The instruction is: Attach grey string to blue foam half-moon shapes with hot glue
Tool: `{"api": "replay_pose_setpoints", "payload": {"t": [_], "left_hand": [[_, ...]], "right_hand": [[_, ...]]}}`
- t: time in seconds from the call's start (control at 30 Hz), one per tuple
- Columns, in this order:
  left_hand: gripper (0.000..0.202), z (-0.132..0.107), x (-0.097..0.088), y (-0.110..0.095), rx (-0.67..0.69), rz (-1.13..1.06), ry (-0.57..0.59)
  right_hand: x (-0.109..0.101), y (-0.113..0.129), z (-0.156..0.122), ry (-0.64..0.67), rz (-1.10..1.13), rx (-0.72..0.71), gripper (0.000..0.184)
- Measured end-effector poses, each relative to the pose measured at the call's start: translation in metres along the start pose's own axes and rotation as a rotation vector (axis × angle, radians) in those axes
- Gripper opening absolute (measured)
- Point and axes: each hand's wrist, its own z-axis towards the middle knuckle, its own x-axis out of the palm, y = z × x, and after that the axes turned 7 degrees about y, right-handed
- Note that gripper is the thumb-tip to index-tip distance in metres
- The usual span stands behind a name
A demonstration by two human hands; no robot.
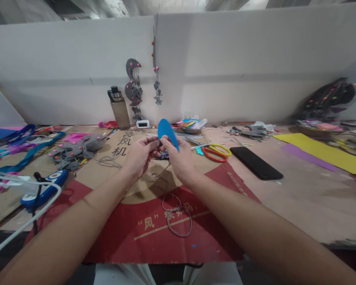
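A flat blue oval piece, perhaps of foam or felt, stands up between my hands above the cardboard. My right hand grips it with the thumb pressed on its lower face. Close beside it, my left hand is closed in a pinch, its fingertips meeting the piece's lower left edge; what they hold is hidden. Thin grey cord trails down from near the right hand and lies looped on the red printed part of the cardboard. A small dark patterned thing shows partly behind the fingers.
Scissors with red and yellow handles and a black phone lie to the right, with yellow sheets beyond. A bottle and small white clock stand at the back. Left are grey felt pieces and a blue tool.
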Motion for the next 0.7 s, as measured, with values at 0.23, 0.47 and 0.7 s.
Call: {"api": "replay_pose_setpoints", "payload": {"t": [0.23, 0.47, 0.7], "left_hand": [[0.021, 0.0019, -0.0052, 0.0037, 0.043, 0.268, -0.005], [0.012, 0.0027, -0.0035, 0.0032, 0.009, 0.216, -0.068], [0.010, 0.0019, -0.0001, -0.0010, -0.027, 0.164, -0.108]], "right_hand": [[-0.0016, 0.0030, 0.0004, -0.004, -0.094, -0.032, 0.023], [-0.0040, 0.0046, -0.0016, 0.017, -0.351, -0.096, 0.018], [-0.0077, 0.0010, 0.0005, -0.045, -0.414, -0.162, 0.016]]}}
